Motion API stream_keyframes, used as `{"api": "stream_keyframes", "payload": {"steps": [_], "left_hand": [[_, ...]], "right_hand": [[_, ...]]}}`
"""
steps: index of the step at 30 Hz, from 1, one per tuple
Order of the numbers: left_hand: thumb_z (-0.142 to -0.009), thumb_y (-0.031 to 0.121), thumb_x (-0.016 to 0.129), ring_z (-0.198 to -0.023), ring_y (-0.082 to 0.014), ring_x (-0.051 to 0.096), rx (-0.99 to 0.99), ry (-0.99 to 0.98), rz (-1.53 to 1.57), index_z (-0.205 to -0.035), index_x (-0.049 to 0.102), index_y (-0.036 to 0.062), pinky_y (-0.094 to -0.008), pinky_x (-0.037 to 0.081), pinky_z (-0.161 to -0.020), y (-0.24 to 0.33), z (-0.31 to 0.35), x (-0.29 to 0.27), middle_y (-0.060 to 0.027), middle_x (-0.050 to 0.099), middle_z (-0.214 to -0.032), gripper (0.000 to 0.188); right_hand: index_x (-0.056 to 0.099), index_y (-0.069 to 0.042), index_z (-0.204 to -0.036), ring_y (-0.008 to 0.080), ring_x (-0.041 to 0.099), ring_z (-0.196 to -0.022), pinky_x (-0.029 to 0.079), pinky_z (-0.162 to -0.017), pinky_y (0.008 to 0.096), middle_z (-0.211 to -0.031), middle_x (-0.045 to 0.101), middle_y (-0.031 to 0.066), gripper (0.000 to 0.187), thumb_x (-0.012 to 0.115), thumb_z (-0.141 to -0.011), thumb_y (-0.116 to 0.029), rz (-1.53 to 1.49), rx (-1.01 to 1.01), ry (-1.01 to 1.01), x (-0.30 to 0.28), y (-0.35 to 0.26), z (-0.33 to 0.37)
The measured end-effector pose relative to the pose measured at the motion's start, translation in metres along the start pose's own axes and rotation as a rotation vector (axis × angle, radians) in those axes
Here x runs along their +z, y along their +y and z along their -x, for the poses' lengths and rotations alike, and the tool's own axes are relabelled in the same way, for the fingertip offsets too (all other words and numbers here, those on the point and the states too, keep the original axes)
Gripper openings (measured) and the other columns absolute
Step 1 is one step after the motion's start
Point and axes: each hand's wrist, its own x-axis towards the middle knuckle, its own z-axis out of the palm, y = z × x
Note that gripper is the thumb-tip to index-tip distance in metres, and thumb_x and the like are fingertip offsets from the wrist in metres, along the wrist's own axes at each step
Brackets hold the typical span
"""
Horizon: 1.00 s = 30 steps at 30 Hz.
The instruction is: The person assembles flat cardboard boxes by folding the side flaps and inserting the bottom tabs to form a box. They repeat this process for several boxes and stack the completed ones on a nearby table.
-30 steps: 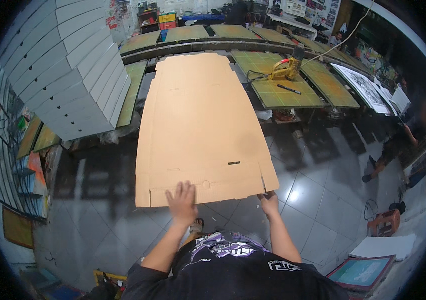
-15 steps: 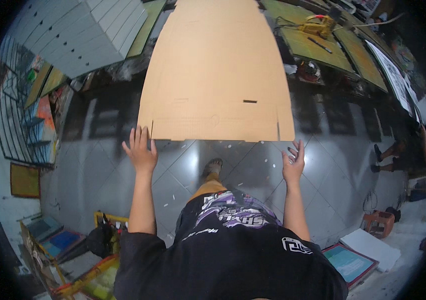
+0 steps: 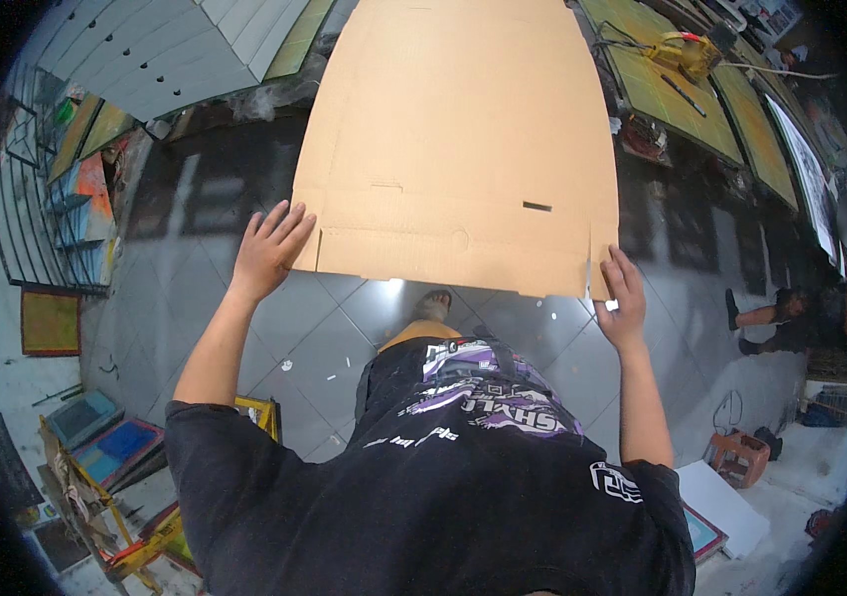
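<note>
A large tan cardboard sheet (image 3: 463,129) stretches away from me, its near end hanging over the floor. It has crease lines, a small dark slot at the right and slits near both front corners. At the near left corner my left hand (image 3: 272,248) is closed on the edge, fingers over the top and the thumb hidden beneath. My right hand (image 3: 624,298) is closed round the near right corner, fingertips at the outer edge.
Yellowish-green worktop panels (image 3: 662,79) lie at the far right, with a yellow tool (image 3: 687,50) and a black marker (image 3: 684,95). A grey drawer cabinet (image 3: 175,60) stands far left. Framed screens (image 3: 125,447) lean lower left. A reddish-brown stool (image 3: 739,457) and another person's legs (image 3: 761,323) are at right.
The cardboard sheet looks nearer and shifted right, its right side tilted closer to me. My left hand has moved up over its corner, and my right hand has come from just off the corner onto it.
</note>
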Motion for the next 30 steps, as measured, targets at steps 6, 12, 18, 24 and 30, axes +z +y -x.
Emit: {"api": "stream_keyframes", "payload": {"steps": [6,12,18,24,30], "left_hand": [[-0.079,0.022,0.06,-0.123,-0.0252,0.043,0.035,-0.066,0.023,-0.125,0.05,0.0188,-0.0461,0.036,-0.096,0.002,0.005,-0.03,-0.0018,0.048,-0.132,0.047],[-0.064,0.014,0.075,-0.099,-0.0285,0.059,-0.074,0.419,0.677,-0.1,0.066,0.0095,-0.0378,0.045,-0.082,0.019,-0.01,-0.072,-0.0091,0.065,-0.104,0.037],[-0.075,0.018,0.074,-0.07,-0.0087,0.058,-0.611,0.319,1.198,-0.082,0.068,0.0008,-0.024,0.044,-0.061,0.027,-0.036,-0.073,-0.0034,0.067,-0.08,0.019],[-0.078,0.03,0.073,-0.063,-0.0058,0.056,-0.892,0.354,1.154,-0.081,0.069,-0.0012,-0.0222,0.043,-0.055,0.054,-0.084,-0.094,-0.0027,0.066,-0.071,0.032],[-0.081,0.031,0.067,-0.079,-0.0138,0.06,-0.661,0.348,1.128,-0.087,0.068,-0.001,-0.0278,0.045,-0.069,0.041,-0.061,-0.091,-0.0091,0.067,-0.085,0.032]], "right_hand": [[0.059,-0.009,-0.112,0.0328,0.052,-0.113,0.042,-0.094,0.0385,-0.126,0.053,0.014,0.048,0.068,-0.065,-0.009,-0.119,-0.027,-0.021,-0.03,0.007,0.002],[0.055,-0.002,-0.118,0.0282,0.057,-0.108,0.044,-0.093,0.038,-0.117,0.059,0.0164,0.051,0.071,-0.071,-0.018,-0.478,0.208,0.08,-0.074,0.009,-0.013],[0.058,0.003,-0.112,0.0213,0.062,-0.087,0.048,-0.077,0.0317,-0.093,0.065,0.0113,0.043,0.068,-0.079,-0.021,-0.757,0.369,0.268,-0.082,0.03,-0.025],[0.066,0.003,-0.091,0.0059,0.052,-0.066,0.04,-0.058,0.0227,-0.078,0.063,0.0016,0.023,0.065,-0.084,-0.02,-0.584,0.808,0.412,-0.084,-0.002,-0.072],[0.066,0.002,-0.094,0.0097,0.054,-0.078,0.039,-0.066,0.0254,-0.088,0.063,0.0046,0.048,0.05,-0.091,-0.044,-0.656,0.769,0.237,-0.095,0.019,-0.054]]}}
